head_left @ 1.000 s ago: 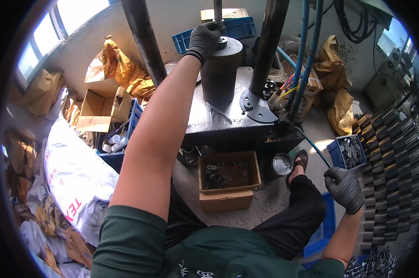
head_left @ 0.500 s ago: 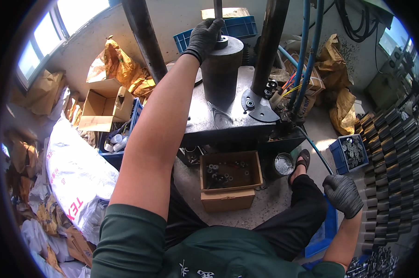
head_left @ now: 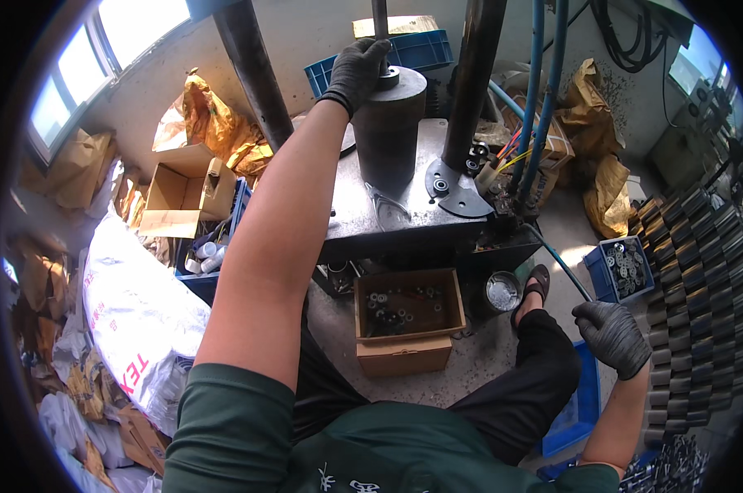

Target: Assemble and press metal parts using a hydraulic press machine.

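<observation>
Cluttered workshop floor spreads around a seated person: brown paper bags, an open cardboard carton point(head_left: 178, 193) on the left, and a large white sack point(head_left: 137, 316) beside the left arm. Straight ahead stands a press with a grey steel tabletop point(head_left: 404, 209), two dark columns rising from it, and blue hoses point(head_left: 544, 90) running down on the right.

On that tabletop stands a dark metal cylinder point(head_left: 388, 131), upright, with a small ring-shaped part point(head_left: 390, 78) on its top around a thin vertical rod. The left hand point(head_left: 356, 72), in a dark glove, reaches up and rests on the cylinder's top edge, its fingers curled over the ring-shaped part; whether they truly pinch it cannot be told.

The right hand point(head_left: 614, 337), also gloved, hangs low on the right with its fingers closed around the end of a thin dark lever point(head_left: 556, 259) that slants up toward the press.

Below the tabletop, between the person's legs, sits an open cardboard box point(head_left: 408, 320) with small round metal parts inside. A small blue crate point(head_left: 622, 267) of similar parts sits to the right, near rows of stacked dark metal sleeves point(head_left: 700, 271).
</observation>
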Motion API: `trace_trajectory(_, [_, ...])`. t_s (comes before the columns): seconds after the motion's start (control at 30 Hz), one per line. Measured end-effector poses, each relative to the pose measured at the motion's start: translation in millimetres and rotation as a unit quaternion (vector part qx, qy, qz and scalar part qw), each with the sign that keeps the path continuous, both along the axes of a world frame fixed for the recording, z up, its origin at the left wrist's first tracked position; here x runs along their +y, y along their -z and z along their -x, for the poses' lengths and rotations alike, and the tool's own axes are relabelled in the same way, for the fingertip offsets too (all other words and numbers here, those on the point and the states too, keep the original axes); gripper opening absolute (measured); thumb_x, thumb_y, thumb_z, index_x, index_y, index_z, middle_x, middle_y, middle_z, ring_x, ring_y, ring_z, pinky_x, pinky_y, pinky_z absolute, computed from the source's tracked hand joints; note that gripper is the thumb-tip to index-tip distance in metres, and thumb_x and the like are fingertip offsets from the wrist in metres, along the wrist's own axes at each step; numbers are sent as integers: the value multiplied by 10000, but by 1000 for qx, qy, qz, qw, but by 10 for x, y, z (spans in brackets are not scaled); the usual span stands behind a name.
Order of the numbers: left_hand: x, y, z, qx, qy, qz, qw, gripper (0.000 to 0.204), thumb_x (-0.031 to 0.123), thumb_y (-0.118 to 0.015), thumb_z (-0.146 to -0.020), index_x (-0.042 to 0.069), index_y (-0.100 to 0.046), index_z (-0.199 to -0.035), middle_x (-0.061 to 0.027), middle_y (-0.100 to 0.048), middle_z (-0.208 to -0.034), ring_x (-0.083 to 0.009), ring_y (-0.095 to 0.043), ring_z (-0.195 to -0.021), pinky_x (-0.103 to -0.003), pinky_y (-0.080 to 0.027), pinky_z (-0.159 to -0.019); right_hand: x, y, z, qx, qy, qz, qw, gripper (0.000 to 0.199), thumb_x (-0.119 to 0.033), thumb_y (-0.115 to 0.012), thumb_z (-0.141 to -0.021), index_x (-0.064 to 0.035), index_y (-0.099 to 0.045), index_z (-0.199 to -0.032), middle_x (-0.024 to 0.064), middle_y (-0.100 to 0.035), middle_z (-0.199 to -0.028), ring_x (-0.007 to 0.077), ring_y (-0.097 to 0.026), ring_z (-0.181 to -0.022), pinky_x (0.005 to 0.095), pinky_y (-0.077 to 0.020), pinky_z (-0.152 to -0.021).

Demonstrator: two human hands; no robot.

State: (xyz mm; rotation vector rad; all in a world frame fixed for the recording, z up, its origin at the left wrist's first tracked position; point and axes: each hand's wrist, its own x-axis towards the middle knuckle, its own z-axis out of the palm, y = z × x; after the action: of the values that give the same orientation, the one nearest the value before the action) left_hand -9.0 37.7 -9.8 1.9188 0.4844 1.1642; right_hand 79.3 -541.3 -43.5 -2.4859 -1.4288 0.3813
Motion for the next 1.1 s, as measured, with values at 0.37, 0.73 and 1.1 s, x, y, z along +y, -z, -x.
trace_trajectory(0.37, [-45,-1,17,5,-15,18,1000,410,402,-639,-932,41,-734,-1101,-62,-713,-842,-137,-654,-773,-298,-518,-773,15,-1,7,-1,1,4,1000,267,-135,-621,-873,7,-713,-1079,249,-701,-952,399,-693,-903,435,-555,-819])
trace_trajectory(0.73, [-39,13,-4,-9,1,29,1000,380,375,-639,-933,35,-734,-1075,-51,-706,-833,-135,-647,-758,-296,-517,-755,33,-52,-20,3,0,9,1000,287,-125,-612,-850,5,-711,-1086,245,-702,-994,397,-690,-943,436,-555,-850])
trace_trajectory(1.1, [-59,-45,70,-13,15,23,1000,362,359,-627,-955,23,-723,-1052,-40,-682,-804,-122,-619,-733,-297,-503,-725,93,-29,-74,-19,1,-119,993,268,-48,-594,-867,6,-687,-1112,226,-711,-988,384,-697,-926,429,-558,-825])
